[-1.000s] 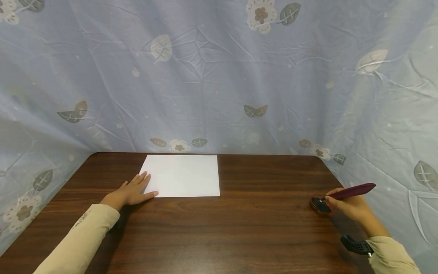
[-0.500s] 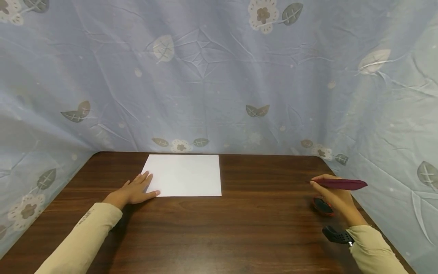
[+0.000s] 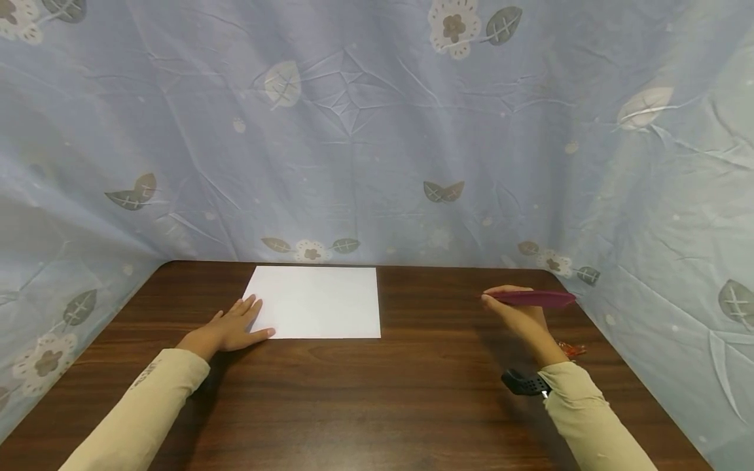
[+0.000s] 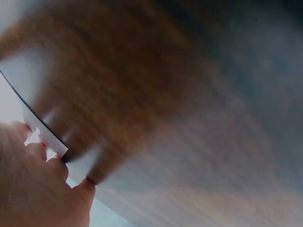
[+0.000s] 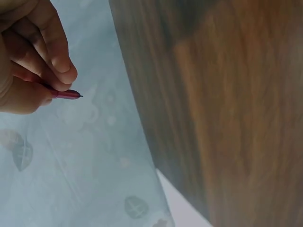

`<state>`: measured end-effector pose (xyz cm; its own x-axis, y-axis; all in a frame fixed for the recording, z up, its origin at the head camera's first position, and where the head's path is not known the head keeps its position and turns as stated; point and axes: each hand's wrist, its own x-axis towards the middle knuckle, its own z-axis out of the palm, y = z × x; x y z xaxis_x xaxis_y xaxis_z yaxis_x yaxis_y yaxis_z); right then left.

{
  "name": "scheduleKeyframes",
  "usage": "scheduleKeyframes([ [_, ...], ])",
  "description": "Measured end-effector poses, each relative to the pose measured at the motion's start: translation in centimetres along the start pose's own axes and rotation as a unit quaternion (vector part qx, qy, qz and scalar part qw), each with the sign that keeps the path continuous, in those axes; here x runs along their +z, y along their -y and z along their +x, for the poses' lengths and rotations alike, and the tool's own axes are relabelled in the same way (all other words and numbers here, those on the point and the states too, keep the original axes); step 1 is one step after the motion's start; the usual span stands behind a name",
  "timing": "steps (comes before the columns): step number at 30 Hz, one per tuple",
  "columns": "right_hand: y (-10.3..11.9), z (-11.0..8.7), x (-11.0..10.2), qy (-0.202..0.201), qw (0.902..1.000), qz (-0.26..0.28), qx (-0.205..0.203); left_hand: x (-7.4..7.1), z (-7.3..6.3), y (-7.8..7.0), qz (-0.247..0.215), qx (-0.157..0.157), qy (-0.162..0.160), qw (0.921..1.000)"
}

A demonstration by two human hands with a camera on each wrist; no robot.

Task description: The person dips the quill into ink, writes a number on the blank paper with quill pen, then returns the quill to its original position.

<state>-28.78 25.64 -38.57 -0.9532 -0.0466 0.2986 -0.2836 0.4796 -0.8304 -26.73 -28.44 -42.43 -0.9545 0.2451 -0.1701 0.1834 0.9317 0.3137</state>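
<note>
A white sheet of paper (image 3: 318, 301) lies near the back edge of the table. My left hand (image 3: 226, 328) rests flat with spread fingers on its left edge; the left wrist view shows the fingertips at the paper's corner (image 4: 53, 141). To the right of the sheet, my right hand (image 3: 518, 315) pinches a maroon feather-shaped pen (image 3: 540, 299) between thumb and fingers, above the table. Its fine point (image 5: 71, 94) sticks out past the fingertips in the right wrist view, and the feather end trails to the right.
A small red-edged object (image 3: 571, 350) lies on the table behind my right wrist, mostly hidden. The dark wood table (image 3: 353, 405) is bordered by a pale blue patterned cloth (image 3: 383, 144) at the back and sides. A black strap (image 3: 524, 383) is on my right wrist.
My right hand has lifted the feather pen away from the dark red-edged object and carried it left toward the paper. The left hand has stayed on the sheet.
</note>
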Motion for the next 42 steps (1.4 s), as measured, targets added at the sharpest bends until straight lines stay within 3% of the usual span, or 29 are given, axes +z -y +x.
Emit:
scheduleKeyframes([
  [5, 1.0, 1.2, 1.9, 0.013, 0.9982, 0.054, 0.021, 0.1, -0.1, 0.0, -0.001, 0.0, -0.001, 1.0],
  [12, 2.3, 2.4, 4.6, 0.02, 0.9986, 0.038, 0.032, 0.1, -0.2, 0.2, -0.002, 0.0, 0.0, 1.0],
  [20, 3.1, 3.5, 7.4, 0.026, 0.9952, 0.081, 0.047, 0.1, -0.2, 0.2, -0.005, -0.002, 0.001, 1.0],
  [31, 4.3, 4.6, 10.6, 0.0, 0.9903, 0.124, 0.064, -0.1, -0.3, 0.1, -0.001, -0.001, 0.001, 1.0],
  [36, 4.9, 4.8, 12.4, 0.0, 0.9836, 0.163, 0.078, -0.1, -0.3, 0.1, -0.003, -0.002, 0.003, 1.0],
  [42, 5.6, 5.1, 14.5, -0.032, 0.9791, 0.178, 0.093, -0.2, -0.2, -0.1, -0.01, -0.003, 0.002, 0.9999],
])
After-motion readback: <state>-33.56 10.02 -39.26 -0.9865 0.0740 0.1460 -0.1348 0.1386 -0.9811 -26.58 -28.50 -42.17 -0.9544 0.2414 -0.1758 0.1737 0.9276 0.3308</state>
